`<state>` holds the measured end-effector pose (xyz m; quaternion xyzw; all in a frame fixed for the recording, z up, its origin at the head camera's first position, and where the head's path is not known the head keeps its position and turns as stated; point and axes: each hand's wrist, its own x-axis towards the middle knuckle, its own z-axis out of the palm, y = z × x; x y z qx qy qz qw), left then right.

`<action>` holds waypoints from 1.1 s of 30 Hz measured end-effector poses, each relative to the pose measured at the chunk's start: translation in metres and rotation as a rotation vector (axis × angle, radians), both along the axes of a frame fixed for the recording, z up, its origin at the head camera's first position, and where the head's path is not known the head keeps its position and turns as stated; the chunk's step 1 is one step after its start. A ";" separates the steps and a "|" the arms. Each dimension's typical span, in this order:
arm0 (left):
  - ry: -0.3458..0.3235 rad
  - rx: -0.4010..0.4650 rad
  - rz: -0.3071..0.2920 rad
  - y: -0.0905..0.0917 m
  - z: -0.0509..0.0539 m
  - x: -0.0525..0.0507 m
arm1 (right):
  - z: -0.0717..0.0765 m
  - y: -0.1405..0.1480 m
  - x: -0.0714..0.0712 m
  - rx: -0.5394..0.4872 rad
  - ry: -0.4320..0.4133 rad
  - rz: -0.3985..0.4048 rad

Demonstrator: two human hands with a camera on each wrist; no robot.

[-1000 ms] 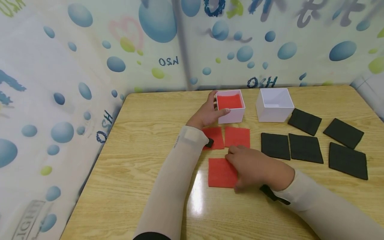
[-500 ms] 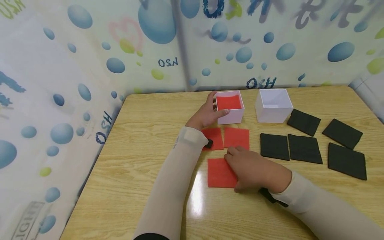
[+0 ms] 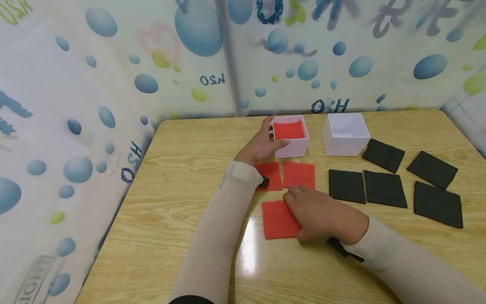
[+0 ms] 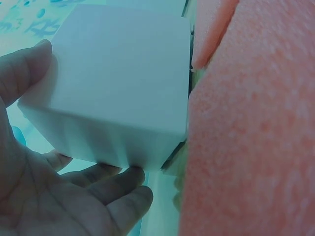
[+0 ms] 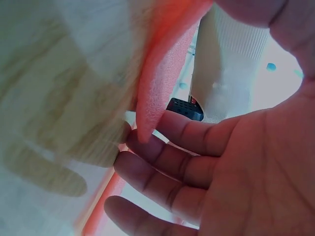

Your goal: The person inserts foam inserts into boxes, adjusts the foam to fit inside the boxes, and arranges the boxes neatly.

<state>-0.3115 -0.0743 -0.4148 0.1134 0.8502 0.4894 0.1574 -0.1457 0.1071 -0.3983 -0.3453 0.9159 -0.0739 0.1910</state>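
In the right hand (image 3: pixel 322 216) rests a red square (image 3: pixel 278 220).

wood table (image 3: pixel 163 194) | 2 white boxes (image 3: pixel 345 146) | 3 red squares (image 3: pixel 279 220), 1 pinched | 5 black squares (image 3: pixel 347 186)

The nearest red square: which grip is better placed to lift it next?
Probably the right grip: it pinches that red square at the edge, while the left grip holds the left white box.
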 end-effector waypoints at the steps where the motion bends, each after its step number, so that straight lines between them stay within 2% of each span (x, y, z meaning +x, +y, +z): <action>1: 0.000 -0.002 0.001 0.000 0.000 0.000 | 0.000 0.000 0.000 -0.001 -0.005 -0.004; 13: 0.001 -0.007 0.001 -0.001 -0.001 -0.001 | 0.003 0.001 -0.003 -0.026 -0.049 -0.048; 23: -0.007 0.025 -0.002 0.000 -0.001 -0.001 | 0.003 0.004 -0.004 -0.054 -0.040 -0.024; 29: 0.002 0.025 0.000 0.000 -0.001 0.000 | 0.005 0.008 -0.008 -0.091 -0.122 -0.056; 33: 0.001 0.026 -0.003 0.000 0.001 0.001 | 0.010 0.011 -0.010 -0.154 -0.183 -0.078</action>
